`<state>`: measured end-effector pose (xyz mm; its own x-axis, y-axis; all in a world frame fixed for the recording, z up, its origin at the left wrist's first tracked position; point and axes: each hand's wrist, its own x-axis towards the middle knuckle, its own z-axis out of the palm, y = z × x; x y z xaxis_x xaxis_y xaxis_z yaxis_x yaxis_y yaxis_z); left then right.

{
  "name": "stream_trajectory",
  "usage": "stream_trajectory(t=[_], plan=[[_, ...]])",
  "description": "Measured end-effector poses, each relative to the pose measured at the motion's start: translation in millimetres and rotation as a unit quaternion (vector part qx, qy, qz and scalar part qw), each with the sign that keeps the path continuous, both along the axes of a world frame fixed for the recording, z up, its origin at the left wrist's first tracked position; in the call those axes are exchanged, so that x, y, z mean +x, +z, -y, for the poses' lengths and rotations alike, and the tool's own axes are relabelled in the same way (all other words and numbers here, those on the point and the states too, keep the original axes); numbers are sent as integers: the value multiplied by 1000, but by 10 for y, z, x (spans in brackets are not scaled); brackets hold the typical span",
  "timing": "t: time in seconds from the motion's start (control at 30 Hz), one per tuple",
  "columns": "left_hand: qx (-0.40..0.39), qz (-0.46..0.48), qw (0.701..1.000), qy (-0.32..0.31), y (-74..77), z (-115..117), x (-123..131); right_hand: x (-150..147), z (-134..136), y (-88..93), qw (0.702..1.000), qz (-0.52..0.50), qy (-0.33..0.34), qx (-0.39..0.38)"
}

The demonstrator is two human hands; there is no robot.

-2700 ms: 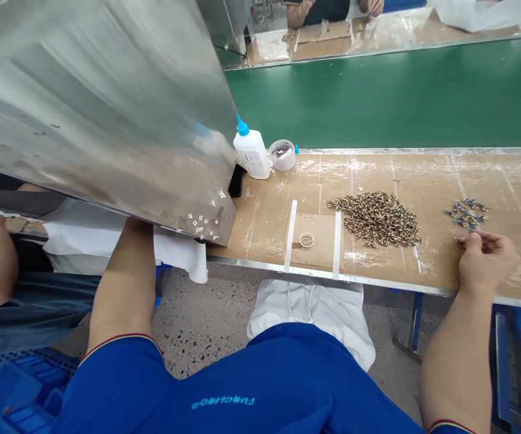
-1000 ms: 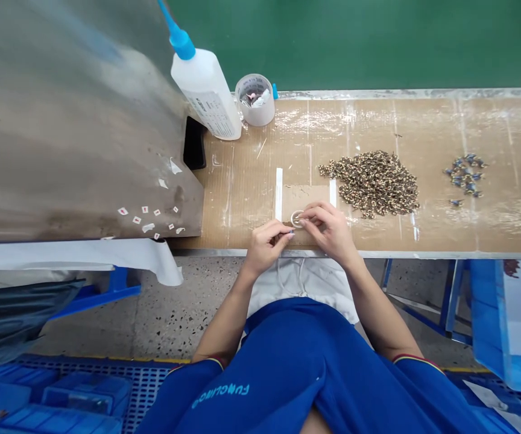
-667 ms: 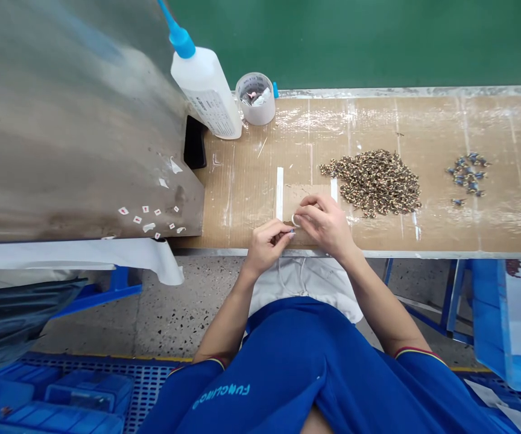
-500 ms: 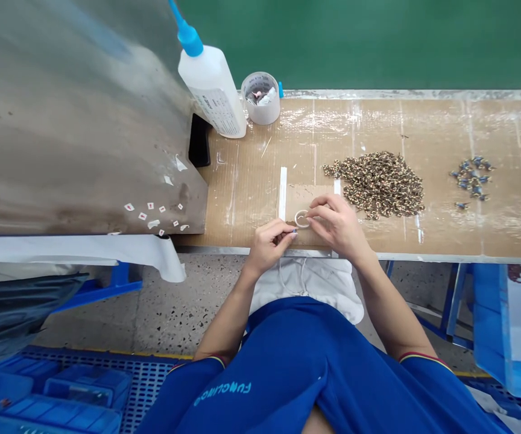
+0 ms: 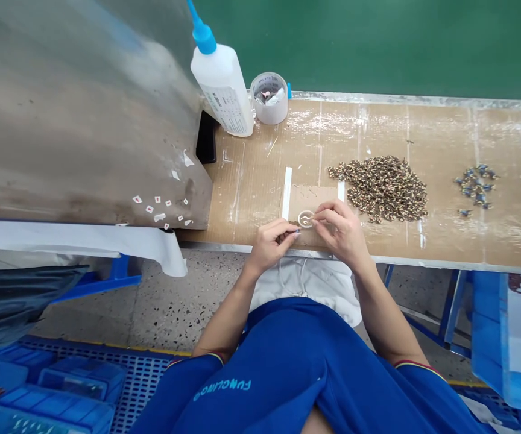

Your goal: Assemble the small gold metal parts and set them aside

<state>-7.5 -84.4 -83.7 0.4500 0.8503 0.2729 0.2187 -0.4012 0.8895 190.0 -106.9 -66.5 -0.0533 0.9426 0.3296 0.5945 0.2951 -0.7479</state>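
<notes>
My left hand [image 5: 273,241] is closed in a pinch at the near edge of the cardboard-topped table. A tiny blue piece [image 5: 297,230] shows between its thumb and forefinger; its kind is too small to tell. My right hand [image 5: 339,229] has thumb and fingers bent together at the right side of a small round white-rimmed dish [image 5: 306,219]. Whatever its fingertips hold, if anything, is too small to make out. Beneath the dish lies a cardboard piece [image 5: 315,196], with white strips [image 5: 287,193] along its sides.
A large pile of small brown-and-gold parts [image 5: 385,188] lies right of my hands, with several blue-grey pieces [image 5: 475,184] farther right. At the back left stand a white bottle [image 5: 224,90] and a tape roll [image 5: 270,108] holding scraps. A metal surface [image 5: 107,150] bounds the left.
The view has shifted slightly, so the table's things sit a little farther right. My right fingertips have moved slightly down, beside the dish's rim. My left hand keeps its pinch.
</notes>
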Motion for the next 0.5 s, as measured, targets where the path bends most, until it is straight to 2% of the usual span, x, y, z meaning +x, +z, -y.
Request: stream_trajectory(t=[0.1, 0.2, 0.37, 0.5], plan=[[-3, -2, 1000, -2, -4, -4, 2, -33, 7, -13, 999, -37, 0, -11], [2, -3, 1000, -13, -8, -13, 2, -65, 18, -46, 994, -103, -34, -6], [-6, -27, 999, -27, -21, -18, 27, -105, 164, -148, 956, -267, -122, -21], [-17, -43, 999, -17, -27, -10, 52, -155, 277, -230, 946, -291, -140, -32]])
